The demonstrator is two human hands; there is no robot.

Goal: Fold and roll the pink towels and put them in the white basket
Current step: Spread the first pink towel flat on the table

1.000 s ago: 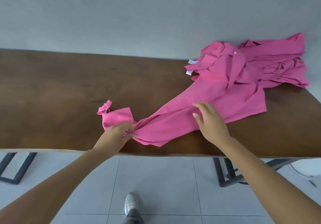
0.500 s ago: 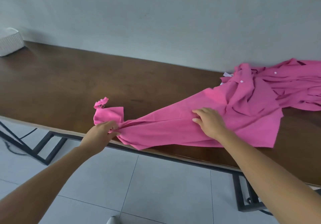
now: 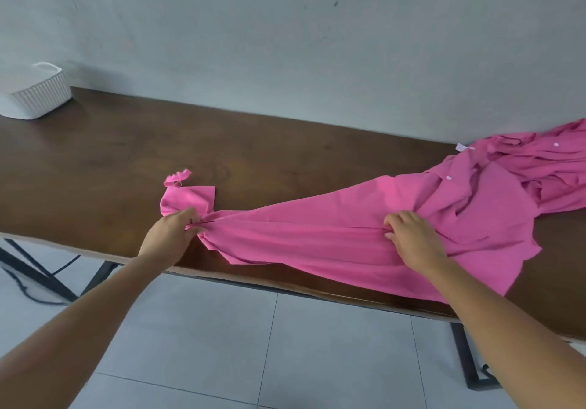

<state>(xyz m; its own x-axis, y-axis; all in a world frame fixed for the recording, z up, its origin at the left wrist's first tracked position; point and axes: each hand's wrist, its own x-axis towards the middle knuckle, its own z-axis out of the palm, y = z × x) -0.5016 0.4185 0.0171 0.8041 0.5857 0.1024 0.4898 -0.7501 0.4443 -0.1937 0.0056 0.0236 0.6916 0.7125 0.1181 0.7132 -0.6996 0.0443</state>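
We see a pink towel [image 3: 317, 234] stretched along the near edge of the dark wooden worktop [image 3: 111, 167], its right end running into a crumpled pink pile [image 3: 545, 161] at the far right. The left hand [image 3: 172, 234] pinches a gathered bunch of the towel near its left corner, fingers [image 3: 190, 215] curled tight round the cloth, while the right hand [image 3: 412, 237] grips a fold in the middle of the same towel with its fingers bent into the fabric. The white ribbed basket [image 3: 35, 96] stands at the far left of the worktop against the wall, well apart from the towel.
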